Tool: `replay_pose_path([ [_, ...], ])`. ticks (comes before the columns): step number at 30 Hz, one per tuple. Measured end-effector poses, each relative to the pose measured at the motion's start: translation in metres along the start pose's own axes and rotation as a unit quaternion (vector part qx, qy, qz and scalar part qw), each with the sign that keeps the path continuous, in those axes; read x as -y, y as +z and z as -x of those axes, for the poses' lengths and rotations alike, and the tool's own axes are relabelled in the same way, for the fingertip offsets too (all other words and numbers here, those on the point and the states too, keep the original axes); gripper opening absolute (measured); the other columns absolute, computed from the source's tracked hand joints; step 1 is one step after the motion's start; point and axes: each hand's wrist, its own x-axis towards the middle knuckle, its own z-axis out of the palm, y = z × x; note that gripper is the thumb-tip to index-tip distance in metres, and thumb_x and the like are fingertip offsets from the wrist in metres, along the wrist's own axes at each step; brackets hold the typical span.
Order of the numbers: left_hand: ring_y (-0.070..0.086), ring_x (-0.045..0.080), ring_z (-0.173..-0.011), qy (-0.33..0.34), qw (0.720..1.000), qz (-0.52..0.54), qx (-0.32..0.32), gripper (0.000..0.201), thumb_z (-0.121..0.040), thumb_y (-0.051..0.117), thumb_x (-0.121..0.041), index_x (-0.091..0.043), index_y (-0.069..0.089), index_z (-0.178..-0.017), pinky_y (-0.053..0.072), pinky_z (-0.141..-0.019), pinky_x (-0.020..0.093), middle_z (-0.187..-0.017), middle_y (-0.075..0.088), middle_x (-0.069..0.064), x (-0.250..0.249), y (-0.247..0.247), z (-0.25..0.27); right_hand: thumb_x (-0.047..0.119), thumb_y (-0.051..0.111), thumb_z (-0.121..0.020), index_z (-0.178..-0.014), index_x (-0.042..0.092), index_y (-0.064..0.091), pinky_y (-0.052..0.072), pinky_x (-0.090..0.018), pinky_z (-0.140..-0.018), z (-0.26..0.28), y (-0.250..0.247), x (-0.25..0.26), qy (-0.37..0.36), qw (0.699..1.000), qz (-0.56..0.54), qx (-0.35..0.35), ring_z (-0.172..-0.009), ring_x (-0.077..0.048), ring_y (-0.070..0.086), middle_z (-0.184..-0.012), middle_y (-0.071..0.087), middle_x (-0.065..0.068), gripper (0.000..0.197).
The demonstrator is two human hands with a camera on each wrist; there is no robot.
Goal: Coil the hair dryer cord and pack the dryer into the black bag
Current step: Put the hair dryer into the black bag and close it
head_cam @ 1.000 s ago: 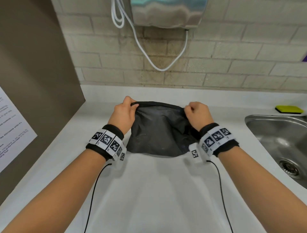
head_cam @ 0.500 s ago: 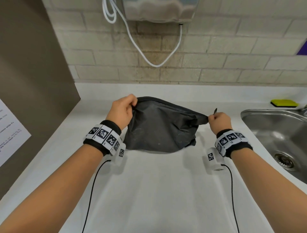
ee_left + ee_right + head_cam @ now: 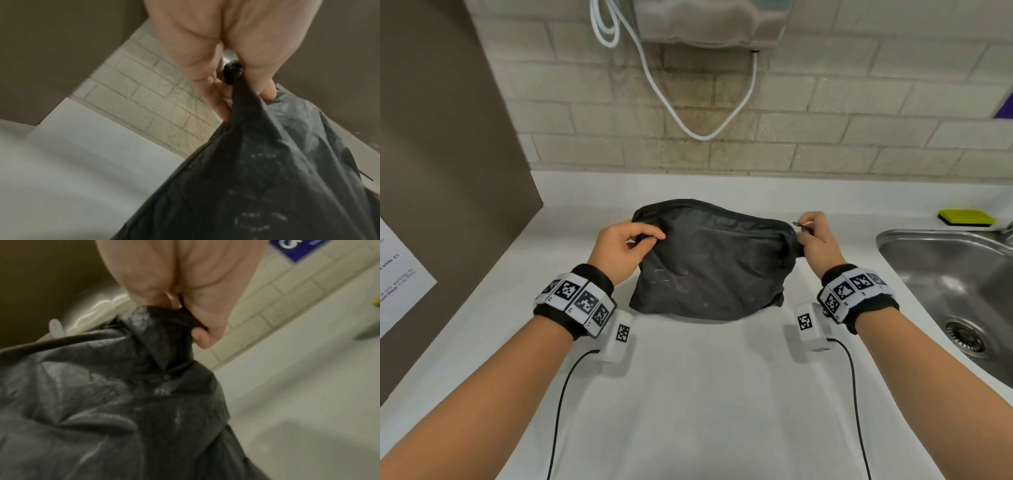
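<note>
A black fabric bag lies on the white counter, its top edge stretched between my two hands. My left hand pinches the bag's upper left corner; in the left wrist view the fingers clamp a bunched bit of black bag. My right hand pinches the upper right corner, with a small metal zipper pull poking out by the fingertips. The right wrist view shows the black bag gathered in that hand's fingers. No hair dryer or its cord shows outside the bag.
A steel sink is set into the counter at the right, with a yellow sponge behind it. A wall-mounted unit with a white looping cable hangs on the brick wall. A brown panel closes the left side.
My right hand has travelled to the right along the bag's top edge, pulling it taut and wide. The left hand kept its hold on the left corner.
</note>
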Motion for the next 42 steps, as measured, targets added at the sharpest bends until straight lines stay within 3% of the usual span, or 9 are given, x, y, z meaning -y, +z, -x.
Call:
replay_pose_path([
  [4, 0.058, -0.011, -0.078, -0.013, 1.000, -0.018, -0.005, 0.037, -0.085, 0.059, 0.003, -0.033, 0.068, -0.083, 0.041, -0.075, 0.003, -0.077, 0.066, -0.029, 0.002, -0.002, -0.004, -0.012, 0.047, -0.076, -0.101, 0.013, 0.052, 0.036, -0.006, -0.070, 0.000, -0.005, 0.010, -0.078, 0.977, 0.185, 0.074, -0.083, -0.017, 0.042, -0.102, 0.038, -0.008, 0.035],
  [6, 0.056, -0.009, -0.080, -0.009, 1.000, -0.026, -0.002, 0.026, -0.085, 0.061, 0.000, -0.022, 0.070, -0.097, 0.040, -0.079, 0.002, -0.091, 0.062, -0.022, -0.001, -0.002, -0.005, -0.014, 0.045, -0.079, -0.103, 0.004, 0.055, 0.035, -0.016, -0.082, -0.004, -0.007, 0.011, -0.116, 0.971, 0.208, 0.013, -0.094, -0.023, 0.046, -0.109, 0.045, -0.017, 0.031],
  [9, 0.053, -0.003, -0.090, -0.028, 0.997, -0.059, 0.036, 0.041, -0.081, 0.068, -0.004, -0.022, 0.060, -0.117, 0.039, -0.081, 0.002, -0.103, 0.054, -0.016, -0.005, 0.001, -0.006, -0.009, 0.051, -0.083, -0.100, 0.011, 0.048, 0.039, -0.021, -0.076, -0.010, -0.007, 0.021, -0.108, 0.987, 0.087, -0.077, -0.088, -0.022, 0.052, -0.101, 0.054, -0.011, 0.026],
  [13, 0.051, 0.013, -0.099, -0.042, 0.996, -0.074, 0.004, 0.050, -0.081, 0.063, 0.005, -0.018, 0.058, -0.124, 0.040, -0.090, 0.016, -0.113, 0.051, -0.004, -0.009, 0.003, -0.010, -0.012, 0.049, -0.080, -0.080, 0.032, 0.037, 0.043, -0.011, -0.073, -0.017, 0.001, 0.035, -0.161, 0.980, 0.010, -0.117, -0.086, -0.018, 0.055, -0.093, 0.058, -0.008, 0.046],
  [17, 0.050, 0.011, -0.086, -0.063, 0.994, -0.085, 0.006, 0.052, -0.080, 0.060, 0.010, -0.016, 0.058, -0.125, 0.036, -0.079, 0.001, -0.112, 0.053, 0.000, -0.007, -0.005, -0.027, -0.024, 0.039, -0.069, -0.058, 0.015, 0.054, 0.035, 0.002, -0.080, -0.030, 0.000, 0.037, -0.235, 0.962, 0.070, -0.119, -0.091, -0.021, 0.056, -0.092, 0.056, -0.006, 0.043],
  [21, 0.058, 0.021, -0.081, -0.116, 0.989, -0.080, 0.051, 0.054, -0.079, 0.059, 0.013, -0.016, 0.058, -0.124, 0.045, -0.080, 0.015, -0.120, 0.059, 0.012, -0.003, -0.008, -0.052, -0.027, 0.035, -0.067, -0.054, 0.000, 0.066, 0.029, 0.006, -0.081, -0.049, -0.006, 0.030, -0.219, 0.960, 0.164, -0.055, -0.095, -0.020, 0.050, -0.110, 0.054, -0.020, 0.043],
  [26, 0.061, 0.035, -0.101, -0.177, 0.972, -0.104, 0.110, 0.056, -0.079, 0.056, 0.011, -0.018, 0.056, -0.127, 0.050, -0.079, 0.029, -0.128, 0.056, 0.016, 0.005, -0.003, -0.090, -0.025, 0.038, -0.070, -0.067, -0.006, 0.071, 0.029, -0.008, -0.078, -0.081, -0.003, 0.023, -0.207, 0.945, 0.251, -0.027, -0.092, -0.037, 0.054, -0.106, 0.054, -0.027, 0.038],
  [35, 0.056, 0.032, -0.111, -0.241, 0.926, -0.190, 0.219, 0.063, -0.085, 0.046, 0.011, -0.017, 0.039, -0.141, 0.051, -0.076, 0.029, -0.145, 0.039, 0.012, 0.043, 0.025, -0.154, -0.017, 0.039, -0.085, -0.095, -0.011, 0.064, 0.043, -0.014, -0.061, -0.151, 0.017, -0.001, -0.063, 0.951, 0.291, 0.087, -0.074, -0.024, 0.047, -0.092, 0.043, -0.005, 0.028],
  [42, 0.050, 0.034, -0.121, -0.248, 0.894, -0.263, 0.267, 0.064, -0.088, 0.044, 0.004, -0.023, 0.032, -0.145, 0.046, -0.082, 0.026, -0.147, 0.036, 0.015, 0.083, 0.041, -0.194, -0.008, 0.044, -0.088, -0.123, 0.002, 0.055, 0.029, -0.016, -0.094, -0.189, 0.029, -0.033, -0.028, 0.893, 0.400, 0.207, -0.114, -0.036, 0.047, -0.133, 0.034, -0.019, 0.038],
])
